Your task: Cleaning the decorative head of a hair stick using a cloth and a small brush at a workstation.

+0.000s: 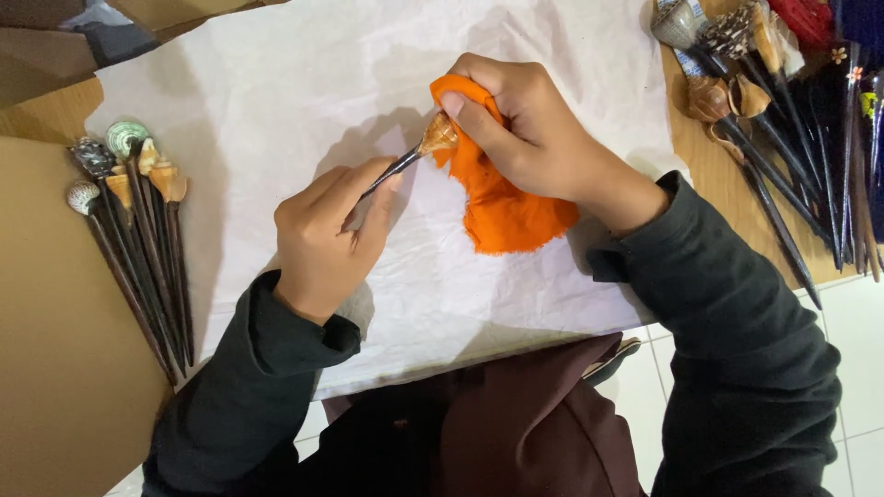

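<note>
Left hand (324, 239): fingers closed around the dark wooden stick topped with a tan spiral shell (405, 161); thumb and forefinger pinch the shaft just below mid-length, the remaining fingers curled under; the stick angles up and to the right, shell end raised off the paper.

Right hand (525, 124): fingers closed on a bunched orange cloth (502, 207); thumb pad presses the cloth against the shell tip, so cloth and shell touch at that point; the loose lower part of the cloth spreads flat on the sheet below the wrist.

Both hands work near the centre of a wrinkled white paper sheet (276, 83) laid over a brown wooden tabletop (55, 110); bare paper lies open above and to the left of the hands; less room to the right, where the sheet's edge runs close past the right wrist.

Left margin: a row of finished shell-topped dark sticks (138, 239), lying side by side, shells pointing away from the person, partly on a flat tan cardboard panel (55, 368) and partly at the paper's left edge; well apart from the left hand.

Right margin: a larger heap of dark sticks with shell and flower heads (783, 120), overlapping, off the paper, near the right forearm but not touching it.

Near edge of the paper overhangs the lap; dark sleeves (737, 304) cover both forearms; white tiled floor (856, 331) shows at lower right.
</note>
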